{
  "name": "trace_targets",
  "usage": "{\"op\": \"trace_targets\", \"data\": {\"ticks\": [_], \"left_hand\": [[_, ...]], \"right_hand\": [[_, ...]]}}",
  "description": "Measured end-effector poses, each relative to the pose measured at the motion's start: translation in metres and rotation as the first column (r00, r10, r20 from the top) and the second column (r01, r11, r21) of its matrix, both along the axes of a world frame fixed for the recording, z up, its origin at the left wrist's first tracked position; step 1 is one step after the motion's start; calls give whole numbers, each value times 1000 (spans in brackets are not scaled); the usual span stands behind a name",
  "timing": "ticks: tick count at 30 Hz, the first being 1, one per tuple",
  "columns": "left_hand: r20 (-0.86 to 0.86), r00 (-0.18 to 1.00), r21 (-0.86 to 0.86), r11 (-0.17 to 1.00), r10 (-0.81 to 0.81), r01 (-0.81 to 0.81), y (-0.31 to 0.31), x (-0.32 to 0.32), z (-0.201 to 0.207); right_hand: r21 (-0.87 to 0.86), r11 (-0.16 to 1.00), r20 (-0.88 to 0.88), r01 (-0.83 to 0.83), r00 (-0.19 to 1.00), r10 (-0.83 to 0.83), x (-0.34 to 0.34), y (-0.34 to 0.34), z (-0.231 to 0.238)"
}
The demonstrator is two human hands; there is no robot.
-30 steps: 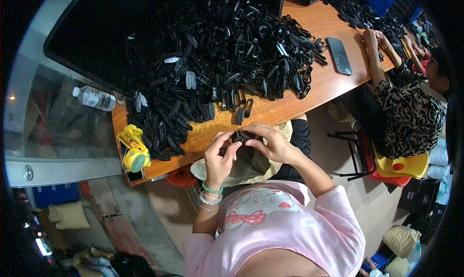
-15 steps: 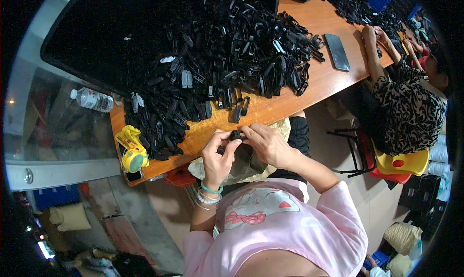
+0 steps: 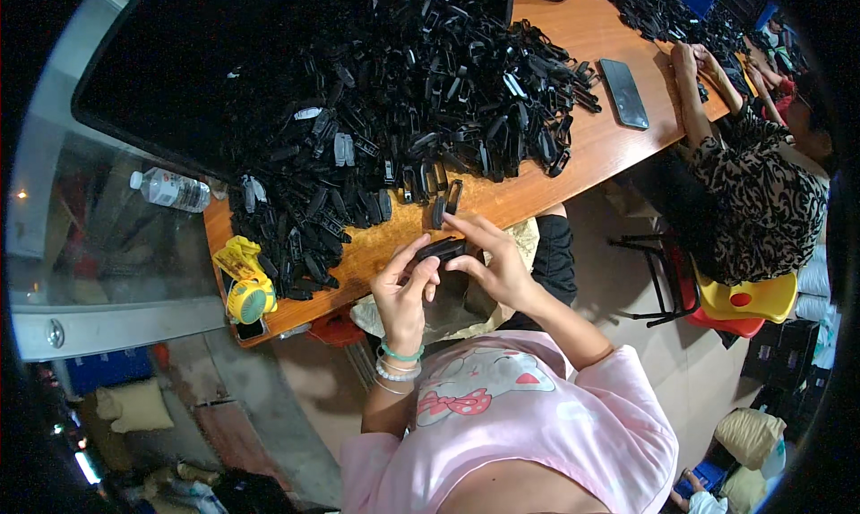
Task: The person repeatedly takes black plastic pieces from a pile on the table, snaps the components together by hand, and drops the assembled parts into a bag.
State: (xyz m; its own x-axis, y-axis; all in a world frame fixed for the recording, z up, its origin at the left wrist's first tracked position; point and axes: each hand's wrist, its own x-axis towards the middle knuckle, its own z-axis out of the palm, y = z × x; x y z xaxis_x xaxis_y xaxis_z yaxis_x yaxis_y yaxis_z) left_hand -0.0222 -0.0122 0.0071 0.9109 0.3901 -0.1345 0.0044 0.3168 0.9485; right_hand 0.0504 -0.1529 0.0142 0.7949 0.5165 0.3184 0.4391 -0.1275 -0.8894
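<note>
My left hand (image 3: pixel 403 285) pinches a small, elongated black plastic piece (image 3: pixel 441 250) between thumb and fingers, just off the table's near edge. At the piece's right end is my right hand (image 3: pixel 502 267), thumb and fingers spread apart; whether it touches the piece I cannot tell. Its outstretched index finger reaches close to a loose black piece (image 3: pixel 438 212) lying at the edge of the wooden table (image 3: pixel 511 194). Beyond both hands spreads a large heap of similar black plastic pieces (image 3: pixel 484 111), some frame-like, some solid.
A yellow handheld fan (image 3: pixel 249 299) rests at the table's left corner, near a plastic bottle (image 3: pixel 170 190). A phone (image 3: pixel 624 95) lies right of the heap. Another person (image 3: pixel 761 209) sits at the right by a yellow stool (image 3: pixel 748 299). Pale cloth (image 3: pixel 524 238) hangs below the table edge.
My right hand has opened its fingers and its index finger now stretches toward the table edge. The black piece in my left hand shows more of its length.
</note>
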Motion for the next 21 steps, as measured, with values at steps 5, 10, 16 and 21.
{"op": "trace_targets", "data": {"ticks": [5,10,16,21], "left_hand": [[62,985,52,986,-163,160,10,-3,2],[117,959,96,964,-259,248,13,-3,-5],[-96,994,-232,969,59,-80,10,22,-27],[-119,992,483,872,-28,83,17,56,-38]], "right_hand": [[296,950,-451,-97,863,228,-2,-11,-14],[389,919,-417,-55,880,229,-5,-13,-15],[-100,995,24,-24,999,27,28,-10,-29],[-335,902,327,272,932,-159,53,5,-47]]}}
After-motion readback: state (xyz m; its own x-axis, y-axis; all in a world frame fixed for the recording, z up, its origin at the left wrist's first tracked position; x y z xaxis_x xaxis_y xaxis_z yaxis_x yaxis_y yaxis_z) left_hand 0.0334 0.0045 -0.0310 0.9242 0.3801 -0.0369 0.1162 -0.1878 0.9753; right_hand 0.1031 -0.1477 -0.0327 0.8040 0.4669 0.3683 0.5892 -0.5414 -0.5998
